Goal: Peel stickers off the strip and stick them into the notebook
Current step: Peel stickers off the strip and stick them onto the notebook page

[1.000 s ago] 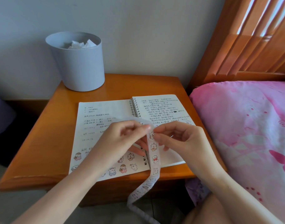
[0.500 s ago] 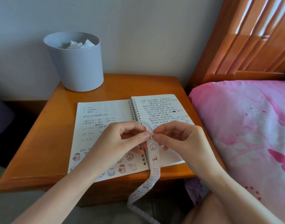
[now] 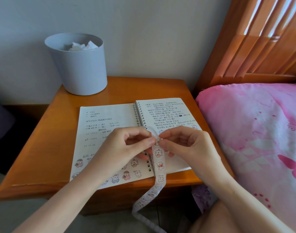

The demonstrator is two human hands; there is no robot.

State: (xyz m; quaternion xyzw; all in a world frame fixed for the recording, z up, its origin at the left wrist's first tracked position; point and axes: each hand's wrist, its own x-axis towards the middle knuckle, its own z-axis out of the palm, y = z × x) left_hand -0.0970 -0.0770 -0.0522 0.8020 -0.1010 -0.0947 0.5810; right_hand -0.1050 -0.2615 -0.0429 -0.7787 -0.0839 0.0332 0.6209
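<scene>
Stickers' strip (image 3: 158,153) hangs over the open notebook (image 3: 110,125), its tail trailing off the table edge. My left hand (image 3: 125,145) pinches it taut so my right hand (image 3: 186,142) can pinch (nail-first, I judge) the top sticker (image 3: 157,141) loose.

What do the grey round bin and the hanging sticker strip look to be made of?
Grey round bin: probably matte plastic, given its smooth, even, seamless wall. Hanging sticker strip: thin, translucent, flexible film or waxy backing paper; it curls limply over the orange wooden table edge.
</scene>
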